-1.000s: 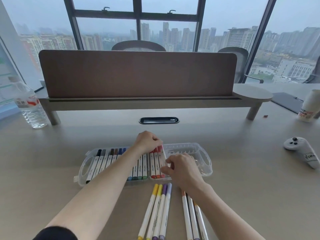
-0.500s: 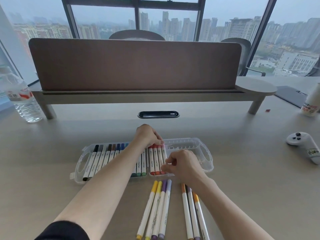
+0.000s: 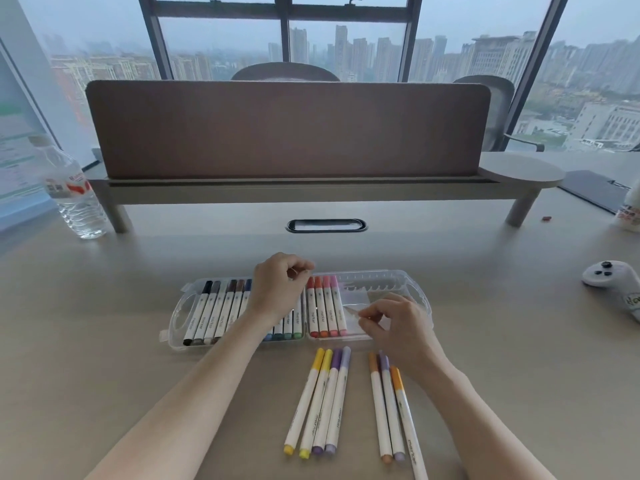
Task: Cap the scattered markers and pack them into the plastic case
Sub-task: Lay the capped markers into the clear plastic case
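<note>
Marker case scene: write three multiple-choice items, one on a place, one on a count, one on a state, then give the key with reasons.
1. Where does the water bottle stand?
A. At the desk's far left
B. Inside the plastic case
C. Beside the game controller

2. How many loose markers lie on the desk in front of the plastic case?
A. Three
B. Seven
C. Twelve

3. In what state is the right half of the case?
A. Packed full
B. Lid closed over it
C. Partly filled, slots free

Key:
1 A: the bottle stands by the left leg of the desk shelf, far from the controller.
2 B: a group of four markers and a group of three markers lie there.
3 C: four red-to-pink markers sit at its left; the rest holds none, and the right hand hovers over it.
</note>
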Demonstrator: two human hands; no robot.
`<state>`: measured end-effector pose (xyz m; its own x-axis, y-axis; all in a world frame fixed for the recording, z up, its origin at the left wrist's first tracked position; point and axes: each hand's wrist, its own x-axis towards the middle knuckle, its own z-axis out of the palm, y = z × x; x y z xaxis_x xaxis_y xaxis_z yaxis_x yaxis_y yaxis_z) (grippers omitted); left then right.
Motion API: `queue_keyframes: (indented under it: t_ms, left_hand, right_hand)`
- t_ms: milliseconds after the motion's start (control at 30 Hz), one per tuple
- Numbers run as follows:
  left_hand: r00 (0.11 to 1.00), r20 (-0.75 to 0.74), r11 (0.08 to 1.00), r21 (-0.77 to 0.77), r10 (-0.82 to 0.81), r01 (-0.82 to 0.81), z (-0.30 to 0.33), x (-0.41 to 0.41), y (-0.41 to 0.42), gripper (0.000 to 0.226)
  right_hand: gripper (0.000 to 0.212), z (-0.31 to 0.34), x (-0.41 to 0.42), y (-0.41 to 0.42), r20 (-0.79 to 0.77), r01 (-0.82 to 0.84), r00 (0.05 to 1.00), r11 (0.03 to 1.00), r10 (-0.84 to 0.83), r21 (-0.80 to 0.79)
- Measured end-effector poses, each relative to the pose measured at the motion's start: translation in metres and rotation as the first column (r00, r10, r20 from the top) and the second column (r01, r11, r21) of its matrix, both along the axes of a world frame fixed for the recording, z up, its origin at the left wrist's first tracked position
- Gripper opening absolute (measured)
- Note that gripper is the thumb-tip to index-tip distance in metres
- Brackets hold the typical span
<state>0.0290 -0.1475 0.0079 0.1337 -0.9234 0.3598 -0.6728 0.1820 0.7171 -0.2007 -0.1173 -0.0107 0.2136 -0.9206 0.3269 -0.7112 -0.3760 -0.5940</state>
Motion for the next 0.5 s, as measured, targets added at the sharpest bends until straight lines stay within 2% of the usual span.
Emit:
queue_keyframes:
  t_ms: [100,200,333,500]
  left_hand:
    - [0.998,-0.068,0.993,-0.12,0.002,-0.01,-0.007,0.0,0.035,0.012]
    - [0.999,-0.036,0.977,-0.214,0.014,-0.021,-0.019,0.001,0.058,0.014]
    - [1.0,0.007,0.97,-0.241,-0.02,0.021,-0.03,-0.001,0.074,0.016]
    - [0.997,0.017,0.978,-0.193,-0.081,0.083,-0.035,-0.009,0.087,0.013]
  right_hand:
    - [0.012,-0.001,-0.016,0.01,0.046,0.036,0.998,0.998,-0.033,-0.048]
    - [0.011,0.002,-0.027,0.013,0.082,0.087,0.993,0.994,-0.082,-0.061]
    - [0.011,0.003,-0.03,0.02,0.152,0.087,0.985,0.996,-0.086,-0.001]
    - [0.011,-0.003,-0.033,0.033,0.114,0.044,0.992,0.999,-0.047,0.028]
